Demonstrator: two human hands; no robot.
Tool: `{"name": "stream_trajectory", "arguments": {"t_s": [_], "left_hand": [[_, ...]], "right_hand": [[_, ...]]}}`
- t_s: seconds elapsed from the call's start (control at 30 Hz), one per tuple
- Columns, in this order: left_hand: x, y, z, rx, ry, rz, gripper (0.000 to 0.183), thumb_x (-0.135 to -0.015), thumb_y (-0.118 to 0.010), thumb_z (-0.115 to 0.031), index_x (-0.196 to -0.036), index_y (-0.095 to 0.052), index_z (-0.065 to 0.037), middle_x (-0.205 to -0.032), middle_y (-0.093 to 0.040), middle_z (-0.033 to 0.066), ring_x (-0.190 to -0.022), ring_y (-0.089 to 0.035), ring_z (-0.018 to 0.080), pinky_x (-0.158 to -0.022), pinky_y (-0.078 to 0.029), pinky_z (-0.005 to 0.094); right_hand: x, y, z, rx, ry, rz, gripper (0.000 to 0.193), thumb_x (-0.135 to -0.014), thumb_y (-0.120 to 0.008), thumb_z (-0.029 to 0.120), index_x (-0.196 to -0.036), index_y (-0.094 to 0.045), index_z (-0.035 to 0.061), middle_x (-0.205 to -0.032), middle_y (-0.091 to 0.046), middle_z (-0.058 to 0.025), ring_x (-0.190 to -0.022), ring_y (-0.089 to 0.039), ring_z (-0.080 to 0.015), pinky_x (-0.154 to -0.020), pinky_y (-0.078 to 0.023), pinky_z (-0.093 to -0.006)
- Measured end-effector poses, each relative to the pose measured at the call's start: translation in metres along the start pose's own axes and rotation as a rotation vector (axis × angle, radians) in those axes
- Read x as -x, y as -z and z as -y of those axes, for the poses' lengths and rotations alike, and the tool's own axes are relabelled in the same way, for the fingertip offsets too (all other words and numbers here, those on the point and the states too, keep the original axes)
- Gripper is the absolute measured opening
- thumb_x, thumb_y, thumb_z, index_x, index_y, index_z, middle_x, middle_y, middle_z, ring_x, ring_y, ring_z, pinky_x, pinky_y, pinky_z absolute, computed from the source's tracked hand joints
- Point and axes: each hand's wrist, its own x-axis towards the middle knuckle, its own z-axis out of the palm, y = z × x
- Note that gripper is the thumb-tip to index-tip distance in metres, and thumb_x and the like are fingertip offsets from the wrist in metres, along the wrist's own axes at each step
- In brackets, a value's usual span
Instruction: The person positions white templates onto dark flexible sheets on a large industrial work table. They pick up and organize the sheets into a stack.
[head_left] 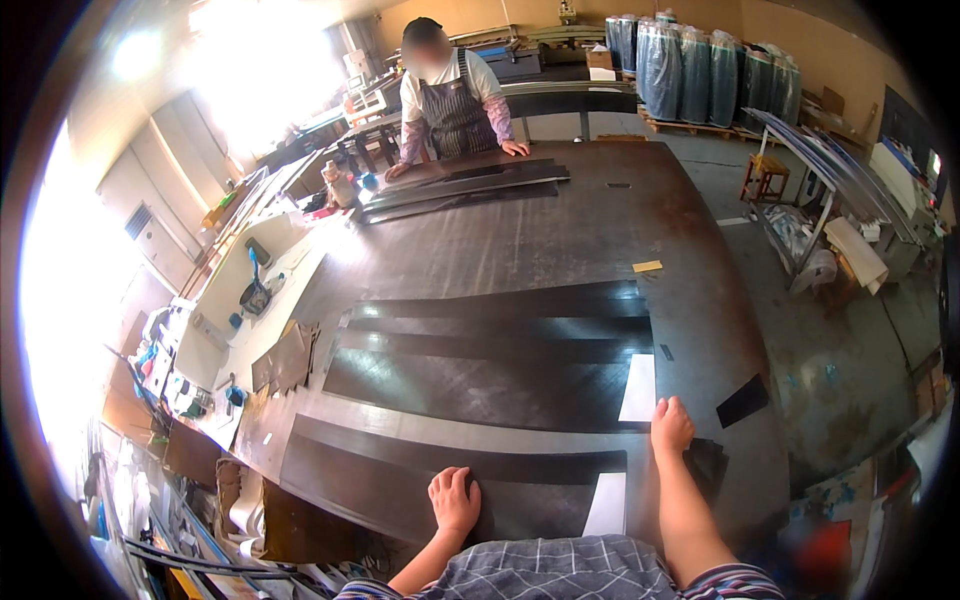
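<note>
On the counter's far side, dark strips border open surface; near side, left hand half-curled, right hand closed, contents unclear.

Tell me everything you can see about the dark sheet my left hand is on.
The dark sheet is long, flat and blackish-brown, with a slight sheen; its material is unclear. It lies along the near side of the table. A darker band runs along its far edge, perhaps a separate strip. A white piece lies at its right end, your left hand rests on it, and your apron hides part of its near edge.
</note>
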Motion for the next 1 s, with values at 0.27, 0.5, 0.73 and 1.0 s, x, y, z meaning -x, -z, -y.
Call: {"name": "stream_trajectory", "arguments": {"t_s": [0.27,0.5,0.73,1.0], "left_hand": [[0.004,0.012,0.003,-0.003,0.033,-0.059,0.031,-0.080,-0.062,-0.017,-0.110,-0.057,-0.011,-0.112,-0.054,0.0103,-0.111,-0.048,0.0314,-0.097,-0.036,0.0452],[-0.004,0.004,0.006,0.092,0.018,-0.067,0.031,-0.079,-0.062,-0.018,-0.109,-0.058,-0.009,-0.111,-0.055,0.0077,-0.111,-0.050,0.0270,-0.098,-0.036,0.0414],[0.005,0.008,0.027,0.521,0.191,-0.041,0.030,-0.079,-0.065,-0.018,-0.107,-0.061,-0.007,-0.110,-0.058,0.0107,-0.108,-0.053,0.0286,-0.095,-0.041,0.0391],[-0.013,0.061,0.169,0.235,0.451,-0.327,0.029,-0.075,-0.064,-0.011,-0.104,-0.063,-0.007,-0.106,-0.061,0.0135,-0.105,-0.057,0.0304,-0.093,-0.045,0.0385]], "right_hand": [[0.002,0.007,0.020,0.035,0.005,0.073,0.026,-0.091,-0.050,0.032,-0.083,-0.054,0.0077,-0.078,-0.065,-0.0144,-0.071,-0.063,-0.0367,-0.060,-0.048,-0.0491],[0.000,0.024,0.016,0.061,-0.066,0.178,0.030,-0.094,-0.045,0.036,-0.090,-0.056,0.0083,-0.088,-0.066,-0.0159,-0.080,-0.063,-0.0411,-0.066,-0.047,-0.0533],[0.025,0.033,-0.026,-0.438,0.061,0.273,0.025,-0.094,-0.053,0.022,-0.096,-0.059,-0.0021,-0.092,-0.065,-0.0198,-0.085,-0.063,-0.0348,-0.074,-0.049,-0.0417],[0.110,0.087,-0.021,-0.325,0.131,0.324,0.023,-0.089,-0.056,0.016,-0.100,-0.061,-0.0045,-0.097,-0.063,-0.0189,-0.086,-0.060,-0.0314,-0.078,-0.048,-0.0368]]}}
